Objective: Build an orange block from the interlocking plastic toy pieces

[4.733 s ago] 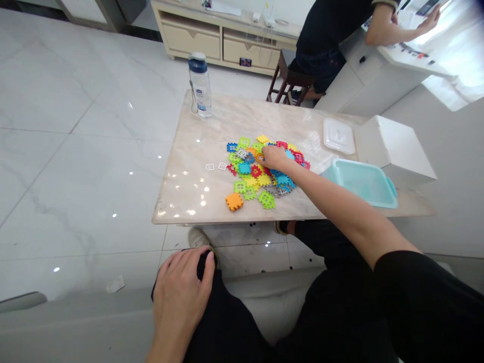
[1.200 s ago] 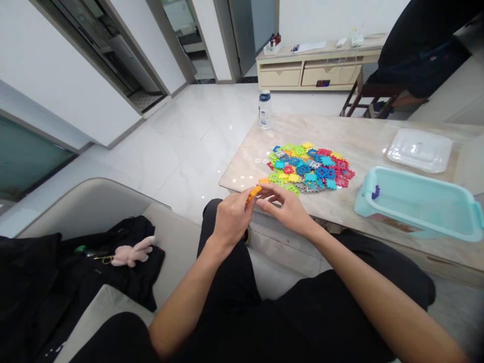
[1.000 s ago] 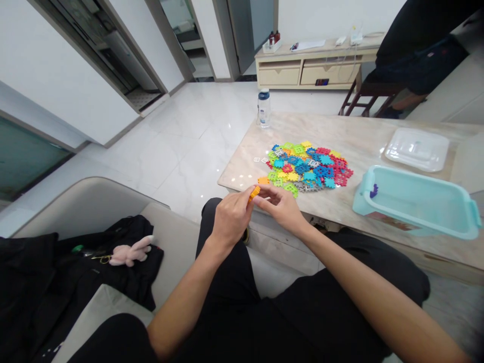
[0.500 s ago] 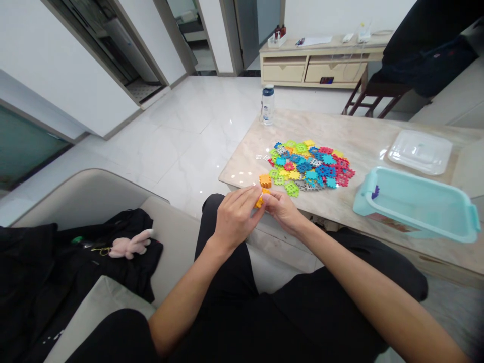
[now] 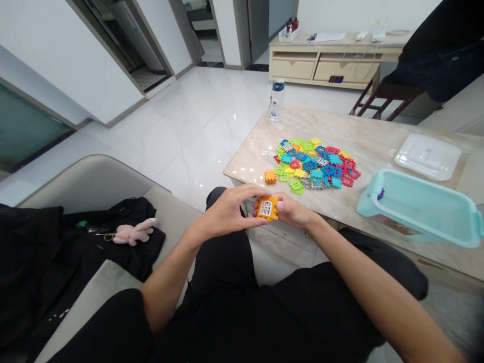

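Between my hands, over my lap just off the table's front edge, is an orange block of interlocking notched pieces (image 5: 266,208) with a white window insert facing me. My left hand (image 5: 230,209) grips it from the left, thumb below and fingers along the top. From the right, my right hand (image 5: 293,209) pinches its side. An orange notched cube (image 5: 270,177) sits on the table near the corner. Beside it spreads a pile of flat notched building pieces (image 5: 317,164) in several colours. Two small white window frames (image 5: 264,153) lie at the pile's left edge.
A teal plastic bin (image 5: 419,206) stands on the marble table (image 5: 249,161) at right, with a clear lid (image 5: 428,156) behind it. A water bottle (image 5: 277,101) is at the far left corner. A pink plush toy (image 5: 134,232) lies on dark clothing on the sofa.
The orange block has turned so its white window insert now shows, and both hands have come slightly lower. My left hand's fingers have spread around it. The view has shifted slightly.
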`<state>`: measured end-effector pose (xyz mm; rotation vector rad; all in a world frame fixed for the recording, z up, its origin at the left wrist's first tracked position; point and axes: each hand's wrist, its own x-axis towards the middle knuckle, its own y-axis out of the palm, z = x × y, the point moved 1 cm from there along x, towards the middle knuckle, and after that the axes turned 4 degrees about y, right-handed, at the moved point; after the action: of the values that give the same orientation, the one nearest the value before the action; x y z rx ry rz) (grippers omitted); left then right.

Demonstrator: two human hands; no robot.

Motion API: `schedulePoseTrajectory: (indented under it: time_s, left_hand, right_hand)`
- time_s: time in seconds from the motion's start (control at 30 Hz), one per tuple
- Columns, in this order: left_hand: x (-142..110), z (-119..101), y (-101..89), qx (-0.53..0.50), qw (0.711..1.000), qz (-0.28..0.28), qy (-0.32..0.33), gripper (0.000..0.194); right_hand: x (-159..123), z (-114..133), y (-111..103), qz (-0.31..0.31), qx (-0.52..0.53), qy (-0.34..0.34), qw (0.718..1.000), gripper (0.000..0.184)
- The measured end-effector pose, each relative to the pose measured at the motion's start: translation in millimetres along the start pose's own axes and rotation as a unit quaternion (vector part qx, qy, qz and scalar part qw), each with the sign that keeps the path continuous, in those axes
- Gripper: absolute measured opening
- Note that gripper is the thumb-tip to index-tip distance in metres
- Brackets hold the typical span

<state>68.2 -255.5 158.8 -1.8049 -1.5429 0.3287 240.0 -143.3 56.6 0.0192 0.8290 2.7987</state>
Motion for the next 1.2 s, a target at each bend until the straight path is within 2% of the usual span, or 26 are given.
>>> schedulePoseTrajectory:
  time_s: [0.17, 0.3, 0.43, 0.53, 0.63, 0.77, 0.9, 1.0, 1.1, 1.2]
  left_hand:
    - [-0.7, -0.6, 0.0, 0.028, 0.999, -0.014, 0.018, 0.048]
    - [-2.5, 3.9, -4.6, 0.1, 0.994, -0.033, 0.024, 0.045]
    - [-2.5, 7.3, -9.3, 0.234, 0.971, -0.039, 0.033, 0.043]
    - [-1.2, 7.0, -9.4, 0.305, 0.951, -0.033, 0.035, 0.04]
    - [0.4, 4.3, -5.9, 0.336, 0.941, -0.028, 0.04, 0.04]
    - [2.2, 1.1, 3.3, 0.344, 0.938, -0.015, 0.035, 0.042]
    - [4.1, 7.8, 12.6, 0.307, 0.951, -0.027, 0.025, 0.044]
    - [4.2, 20.4, 16.3, 0.212, 0.974, -0.084, 0.002, 0.052]
    - [0.4, 32.2, 17.3, 0.034, 0.984, -0.153, -0.08, 0.059]
    - [-6.5, 36.3, 18.3, -0.127, 0.961, -0.167, -0.182, 0.044]
  right_hand:
    - [-1.3, -0.3, 2.5, -0.001, 0.012, -0.006, 1.0, 0.07]
    - [-3.1, 0.4, 3.5, -0.023, -0.009, -0.018, 1.0, 0.068]
    - [-1.2, -0.9, -0.2, -0.084, -0.032, -0.039, 0.995, 0.059]
    - [1.1, -1.2, -3.6, -0.153, -0.088, -0.061, 0.982, 0.05]
    - [0.6, 0.5, -4.2, -0.221, -0.153, -0.089, 0.959, 0.04]
    - [-3.2, 2.8, -0.7, -0.272, -0.156, -0.104, 0.944, 0.037]
    - [-5.4, 3.2, 0.1, -0.292, -0.147, -0.103, 0.939, 0.035]
    - [-6.1, 4.5, -2.8, -0.323, -0.15, -0.108, 0.928, 0.035]
    - [-6.7, 6.8, -5.0, -0.33, -0.153, -0.121, 0.924, 0.035]
    - [-6.1, 7.6, -4.1, -0.307, -0.166, -0.124, 0.929, 0.038]
